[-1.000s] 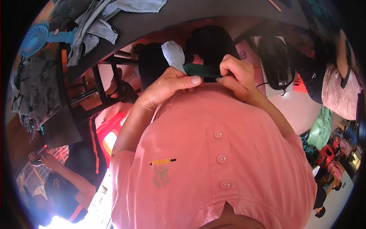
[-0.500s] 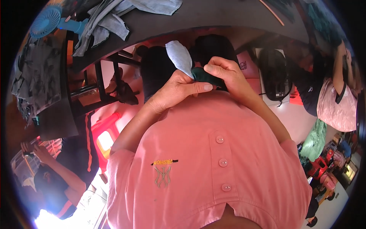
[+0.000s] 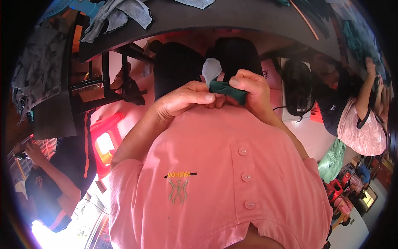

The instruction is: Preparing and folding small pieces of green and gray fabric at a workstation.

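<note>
Apparently gripping green cloth [image 3: 227, 89] crosswise, with right hand [image 3: 254, 92] at its right end and left hand [image 3: 184, 98] at the other, near forward-pointing pale grey piece [image 3: 212, 69].

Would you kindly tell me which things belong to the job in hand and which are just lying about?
Job in hand: green cloth, in left hand and right hand; pale grey cloth; perhaps grey-blue fabric pieces.
Apparently lying about: blue fan; red plastic stool.
</note>
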{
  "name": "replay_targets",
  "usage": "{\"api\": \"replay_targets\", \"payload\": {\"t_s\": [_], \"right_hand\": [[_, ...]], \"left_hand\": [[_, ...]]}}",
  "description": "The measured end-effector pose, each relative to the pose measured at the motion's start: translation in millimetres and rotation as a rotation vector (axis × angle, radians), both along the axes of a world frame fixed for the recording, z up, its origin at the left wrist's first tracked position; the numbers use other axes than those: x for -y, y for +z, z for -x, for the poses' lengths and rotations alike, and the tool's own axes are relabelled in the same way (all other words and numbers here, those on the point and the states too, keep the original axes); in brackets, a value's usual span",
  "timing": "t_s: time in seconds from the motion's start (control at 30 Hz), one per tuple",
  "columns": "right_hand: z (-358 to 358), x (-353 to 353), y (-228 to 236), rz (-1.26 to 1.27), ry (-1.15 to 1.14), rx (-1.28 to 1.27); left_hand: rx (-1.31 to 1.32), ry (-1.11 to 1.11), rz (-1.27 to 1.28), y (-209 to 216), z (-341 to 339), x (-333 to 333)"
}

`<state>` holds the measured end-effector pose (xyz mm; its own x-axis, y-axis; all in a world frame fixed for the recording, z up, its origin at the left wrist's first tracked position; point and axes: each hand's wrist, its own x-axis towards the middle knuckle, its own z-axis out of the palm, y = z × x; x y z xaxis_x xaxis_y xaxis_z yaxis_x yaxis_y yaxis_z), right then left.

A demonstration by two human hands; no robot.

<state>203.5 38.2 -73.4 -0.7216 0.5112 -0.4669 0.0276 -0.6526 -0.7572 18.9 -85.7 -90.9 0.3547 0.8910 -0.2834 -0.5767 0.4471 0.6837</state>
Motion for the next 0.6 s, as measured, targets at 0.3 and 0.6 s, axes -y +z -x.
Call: {"api": "replay_targets", "payload": {"t_s": [0.3,0.6], "right_hand": [[-24.9,-21.6,-14.5,-0.405,0.114,-0.047],[-25.8,-17.8,-6.1,-0.536,0.133,0.008]], "left_hand": [[-0.35,0.397,0.027,7.6,1.9,-9.2],[-0.322,0.286,0.353,-9.1,-27.6,-33.8]]}}
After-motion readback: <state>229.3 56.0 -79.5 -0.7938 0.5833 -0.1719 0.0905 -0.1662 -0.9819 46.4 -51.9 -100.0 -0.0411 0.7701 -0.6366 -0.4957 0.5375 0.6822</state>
